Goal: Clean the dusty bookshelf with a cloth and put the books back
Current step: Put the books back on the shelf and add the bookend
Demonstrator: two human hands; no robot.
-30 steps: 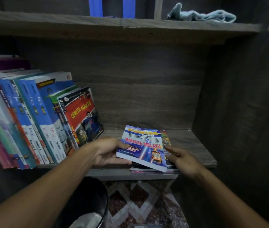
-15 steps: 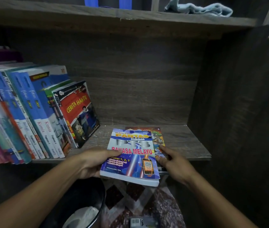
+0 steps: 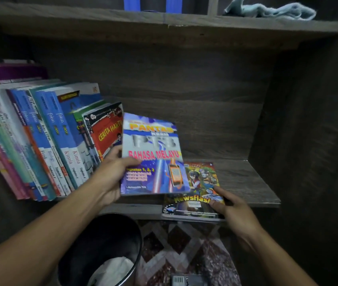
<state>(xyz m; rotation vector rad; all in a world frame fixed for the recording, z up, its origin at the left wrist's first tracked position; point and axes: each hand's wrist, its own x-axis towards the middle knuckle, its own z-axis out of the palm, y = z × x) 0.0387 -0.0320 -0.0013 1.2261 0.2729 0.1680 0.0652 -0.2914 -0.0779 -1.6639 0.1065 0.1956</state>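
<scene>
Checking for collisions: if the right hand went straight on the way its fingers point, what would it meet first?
The right hand, resting on the Newsflash magazine, would likely meet the Bahasa Melayu book held by the left hand; depth unclear.

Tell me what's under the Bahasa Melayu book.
A Newsflash magazine lies flat on the shelf, the right hand touching it. The lifted book covers its left edge and anything beside it.
</scene>
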